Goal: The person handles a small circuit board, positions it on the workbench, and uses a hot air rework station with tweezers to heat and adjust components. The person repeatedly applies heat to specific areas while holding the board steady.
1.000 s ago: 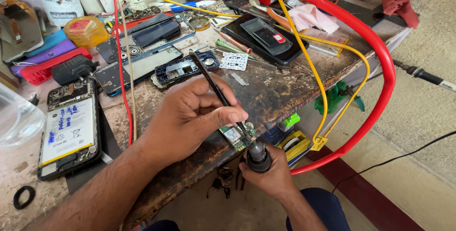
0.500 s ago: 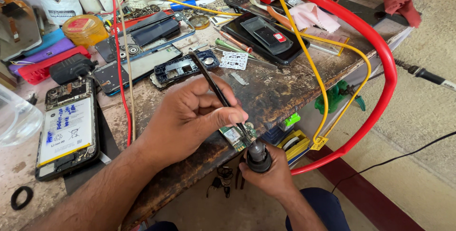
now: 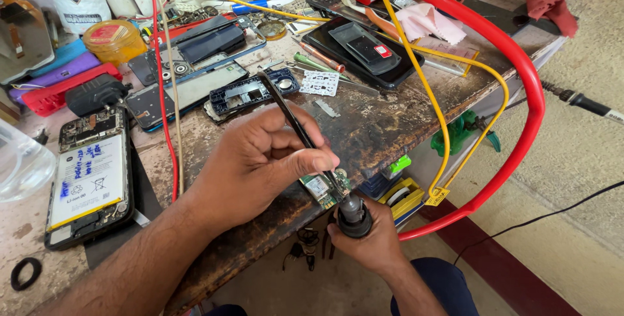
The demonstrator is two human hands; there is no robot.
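The left hand reaches in from the lower left on a bare forearm, knuckles up, with thumb and forefinger pinched together at the fingertips and the other fingers curled under. The right hand sits just below and to the right of it, lower and nearer the body, palm turned inward, fingers wrapped in a closed grip, wrist bent back toward the lap.
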